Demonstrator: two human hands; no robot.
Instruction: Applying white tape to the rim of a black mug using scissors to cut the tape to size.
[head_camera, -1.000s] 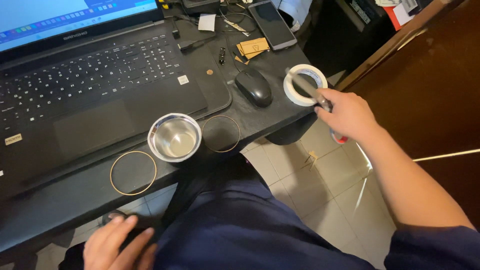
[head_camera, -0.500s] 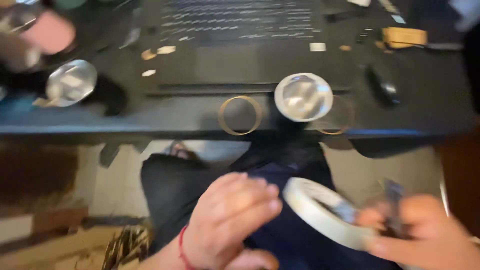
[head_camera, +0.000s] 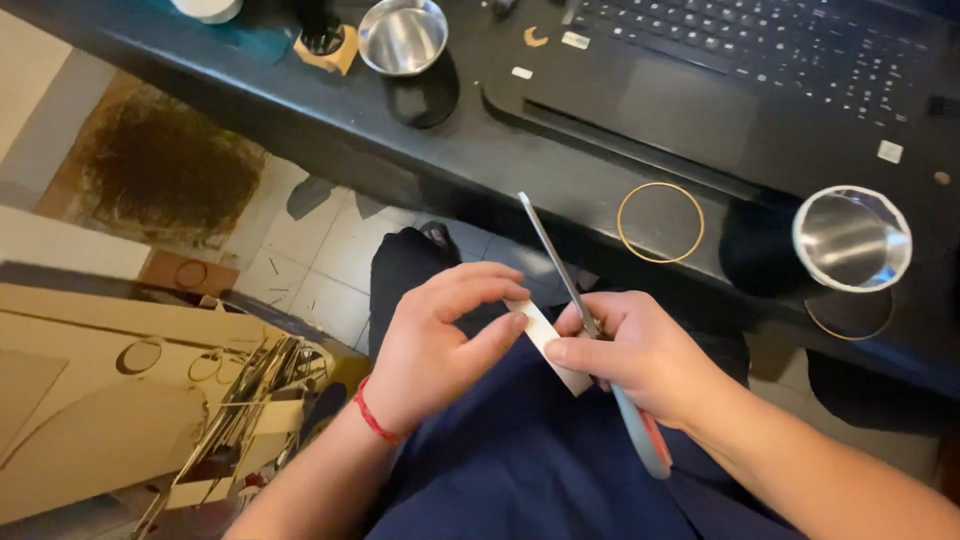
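Observation:
Over my lap, both hands hold a white roll of tape (head_camera: 547, 340) seen edge-on. My left hand (head_camera: 440, 340) pinches its left side with thumb and fingers. My right hand (head_camera: 640, 355) grips the tape's right side and also holds a pair of scissors (head_camera: 575, 290), whose steel blades point up toward the desk while the grey and red handle (head_camera: 645, 440) sticks out below my palm. A red thread bracelet (head_camera: 375, 420) circles my left wrist.
A black desk (head_camera: 420, 150) carries a dark laptop (head_camera: 760, 90), a steel cup (head_camera: 850, 240) at right, another steel cup (head_camera: 403, 35) at top, and a thin gold ring (head_camera: 660, 222). Cardboard pieces with cut circles (head_camera: 120, 390) lie on the tiled floor at left.
The view swung left and steadied. The tape roll came from the desk down to my lap, my left hand closed on it, and the scissors now point upward in my right hand.

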